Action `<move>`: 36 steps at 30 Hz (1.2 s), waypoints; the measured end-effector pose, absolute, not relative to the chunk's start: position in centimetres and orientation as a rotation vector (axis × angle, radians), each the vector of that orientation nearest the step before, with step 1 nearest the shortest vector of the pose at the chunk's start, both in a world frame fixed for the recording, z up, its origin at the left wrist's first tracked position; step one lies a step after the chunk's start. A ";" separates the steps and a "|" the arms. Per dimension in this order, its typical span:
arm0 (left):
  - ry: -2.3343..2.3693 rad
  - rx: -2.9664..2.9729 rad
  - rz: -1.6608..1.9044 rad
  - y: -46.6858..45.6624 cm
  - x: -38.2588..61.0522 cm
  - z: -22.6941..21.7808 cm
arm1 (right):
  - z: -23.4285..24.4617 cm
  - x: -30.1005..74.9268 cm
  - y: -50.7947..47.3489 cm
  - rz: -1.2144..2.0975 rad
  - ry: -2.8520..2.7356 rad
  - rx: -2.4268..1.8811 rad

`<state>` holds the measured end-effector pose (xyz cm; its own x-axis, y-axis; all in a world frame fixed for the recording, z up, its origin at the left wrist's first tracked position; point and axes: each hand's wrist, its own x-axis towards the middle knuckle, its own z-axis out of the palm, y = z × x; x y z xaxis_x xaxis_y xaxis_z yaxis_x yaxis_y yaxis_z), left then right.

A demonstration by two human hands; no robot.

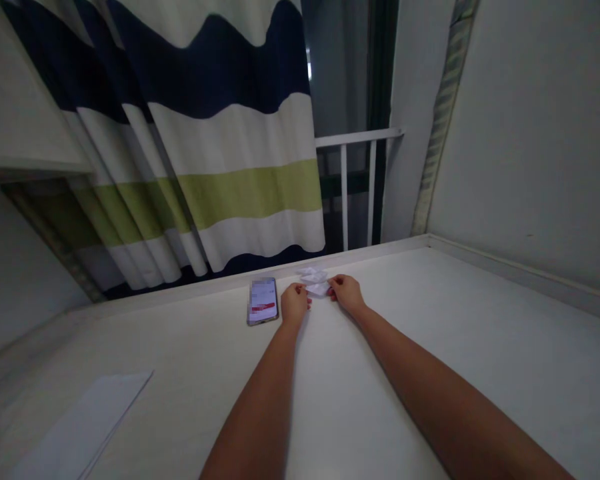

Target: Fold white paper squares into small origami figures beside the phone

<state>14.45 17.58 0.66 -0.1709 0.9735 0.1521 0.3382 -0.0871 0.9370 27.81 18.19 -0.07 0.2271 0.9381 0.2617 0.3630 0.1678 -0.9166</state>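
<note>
Near the far edge of the white tabletop [340, 400], a small piece of folded white paper [319, 289] is stretched between my two hands. My left hand [295, 303] pinches its left end with thumb and fingers. At the opposite end, my right hand [347, 293] has its fingers closed on the paper. Just behind lies more folded white paper [310, 273] with pointed, boat-like shapes; whether it joins the held piece I cannot tell. A phone [263, 302] with a lit screen rests left of my left hand, apart from it.
White paper sheets [87, 423] lie at the front left of the table. A raised rim [380, 251] runs along the back. Beyond it hang a striped curtain [250, 153] and a white railing [359, 138]. A wall [530, 133] stands on the right.
</note>
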 end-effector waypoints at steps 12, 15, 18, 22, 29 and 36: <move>1.566 1.475 1.254 16.8 14.5 1.2 | 0.0 27.7 18.2 0.759 -1.264 -1.369; 1.563 1.475 1.255 17.0 14.4 1.0 | 0.1 27.7 18.2 0.758 -1.276 -1.371; 1.564 1.484 1.264 17.2 14.3 0.6 | 0.1 27.7 18.1 0.755 -1.291 -1.364; 1.583 1.510 1.287 17.2 14.2 0.3 | 0.2 27.7 17.8 0.663 -1.322 -1.370; 1.686 1.582 1.385 16.6 14.0 0.5 | -0.1 27.9 17.6 0.485 -1.268 -1.428; 1.570 1.681 1.422 13.7 13.8 1.0 | -0.4 27.7 15.8 0.304 -1.260 -1.497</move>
